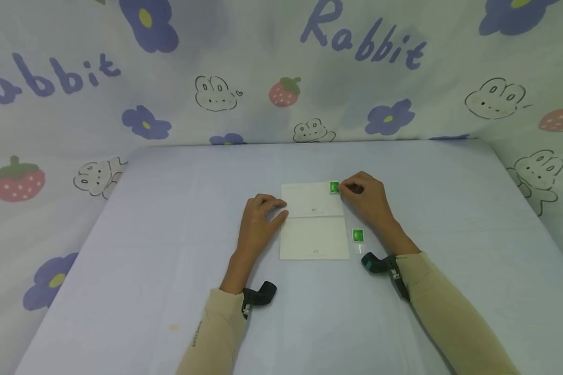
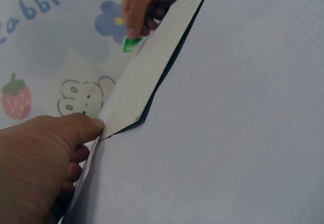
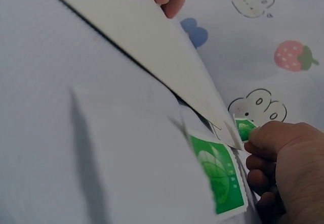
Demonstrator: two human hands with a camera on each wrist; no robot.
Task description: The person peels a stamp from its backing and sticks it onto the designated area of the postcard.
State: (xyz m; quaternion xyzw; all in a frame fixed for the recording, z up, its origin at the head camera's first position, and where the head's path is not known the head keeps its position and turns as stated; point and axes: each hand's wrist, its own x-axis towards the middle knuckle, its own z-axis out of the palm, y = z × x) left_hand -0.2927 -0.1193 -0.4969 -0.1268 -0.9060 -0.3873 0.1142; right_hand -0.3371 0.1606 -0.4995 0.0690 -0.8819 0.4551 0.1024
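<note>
Two cream paper cards, an upper one (image 1: 305,200) and a lower one (image 1: 314,237), lie edge to edge on the table. My right hand (image 1: 366,195) pinches a small green postage stamp (image 1: 334,187) at the upper card's top right corner. In the right wrist view the held stamp (image 3: 245,129) shows between thumb and finger, partly covered by them. My left hand (image 1: 260,216) touches the cards' left side, thumb and forefinger apart; the left wrist view shows its thumb (image 2: 88,127) at a card corner. A second green stamp (image 1: 358,235) lies right of the lower card.
A small clear slip (image 1: 360,249) lies just below the loose stamp. Black wrist cameras, one on the left sleeve (image 1: 260,294) and one on the right (image 1: 377,263), sit low over the white table (image 1: 169,234). A printed rabbit-pattern cloth (image 1: 248,52) hangs behind the table.
</note>
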